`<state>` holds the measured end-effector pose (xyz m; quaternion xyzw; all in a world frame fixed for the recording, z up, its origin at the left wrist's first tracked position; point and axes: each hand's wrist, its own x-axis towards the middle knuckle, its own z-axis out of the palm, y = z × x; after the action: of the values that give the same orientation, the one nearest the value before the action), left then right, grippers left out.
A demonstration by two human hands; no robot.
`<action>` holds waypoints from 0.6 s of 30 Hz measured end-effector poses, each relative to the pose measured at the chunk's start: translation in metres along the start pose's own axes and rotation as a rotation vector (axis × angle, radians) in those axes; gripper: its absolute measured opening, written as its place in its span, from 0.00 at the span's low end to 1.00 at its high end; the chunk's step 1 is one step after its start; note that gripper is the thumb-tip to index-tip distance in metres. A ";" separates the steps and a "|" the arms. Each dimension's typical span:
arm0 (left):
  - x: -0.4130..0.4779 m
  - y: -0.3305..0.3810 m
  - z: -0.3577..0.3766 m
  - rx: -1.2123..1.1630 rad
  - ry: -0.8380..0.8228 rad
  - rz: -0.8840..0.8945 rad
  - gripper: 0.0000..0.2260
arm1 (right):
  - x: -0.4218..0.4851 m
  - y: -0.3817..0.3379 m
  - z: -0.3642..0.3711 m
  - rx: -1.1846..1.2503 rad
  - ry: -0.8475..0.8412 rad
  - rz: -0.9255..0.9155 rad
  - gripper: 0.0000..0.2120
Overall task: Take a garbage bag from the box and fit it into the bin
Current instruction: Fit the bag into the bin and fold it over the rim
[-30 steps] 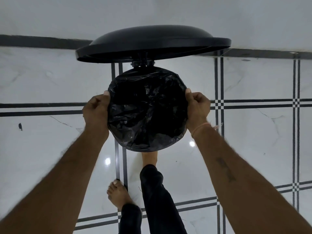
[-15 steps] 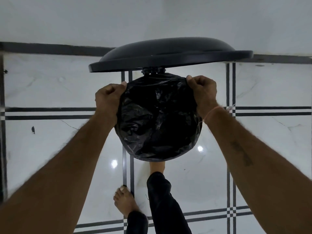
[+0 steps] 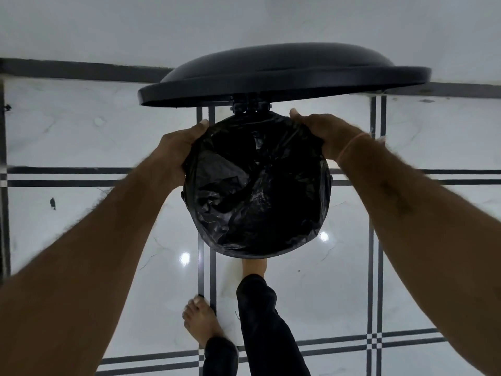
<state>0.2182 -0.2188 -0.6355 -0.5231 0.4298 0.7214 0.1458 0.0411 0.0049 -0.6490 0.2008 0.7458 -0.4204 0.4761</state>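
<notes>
While no writing showed anywhere, the left hand (image 3: 179,147) and right hand (image 3: 325,134) had slid rearward, fingers clamped on the garbage bag (image 3: 257,185) over the bin rim (image 3: 329,180).

— What do I have around the work?

— I see a glossy white marble-look tile floor (image 3: 81,137) with paired black inlay stripes (image 3: 67,177), a dark skirting band (image 3: 81,67) under a plain white wall (image 3: 108,25).

— Anything loose?

— One small dark speck (image 3: 53,203) at my left.
</notes>
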 end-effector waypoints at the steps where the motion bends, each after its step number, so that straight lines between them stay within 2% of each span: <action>1: 0.000 -0.001 -0.001 -0.023 0.019 0.009 0.17 | 0.003 0.004 0.000 -0.009 0.058 0.012 0.27; 3: -0.003 -0.007 -0.004 -0.011 0.081 0.078 0.16 | -0.003 0.016 0.000 -0.023 0.236 -0.102 0.27; 5: -0.016 -0.018 -0.005 0.023 0.126 0.161 0.12 | -0.029 0.040 0.005 -0.053 0.360 -0.342 0.28; 7: -0.028 -0.036 -0.007 0.060 0.132 0.291 0.10 | -0.052 0.070 0.009 -0.282 0.446 -0.600 0.25; 9: -0.034 -0.053 -0.009 0.091 0.094 0.405 0.12 | -0.056 0.094 0.007 -0.539 0.408 -0.716 0.23; 10: -0.035 -0.061 -0.009 0.102 0.076 0.449 0.12 | -0.052 0.102 0.005 -0.489 0.348 -0.698 0.22; 12: -0.033 -0.067 -0.009 0.093 0.076 0.489 0.14 | -0.047 0.102 0.000 -0.143 0.236 -0.583 0.16; 14: -0.031 -0.068 -0.006 0.033 0.091 0.481 0.15 | -0.045 0.097 -0.008 0.142 0.098 -0.445 0.21; 16: -0.031 -0.069 -0.006 -0.013 0.091 0.457 0.15 | -0.049 0.093 -0.012 0.300 0.006 -0.316 0.31; 18: -0.033 -0.069 -0.005 -0.025 0.084 0.445 0.14 | -0.052 0.089 -0.015 0.374 0.038 -0.226 0.29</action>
<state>0.2803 -0.1744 -0.6392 -0.4468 0.5313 0.7186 -0.0418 0.1195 0.0727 -0.6391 0.2087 0.6815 -0.5983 0.3661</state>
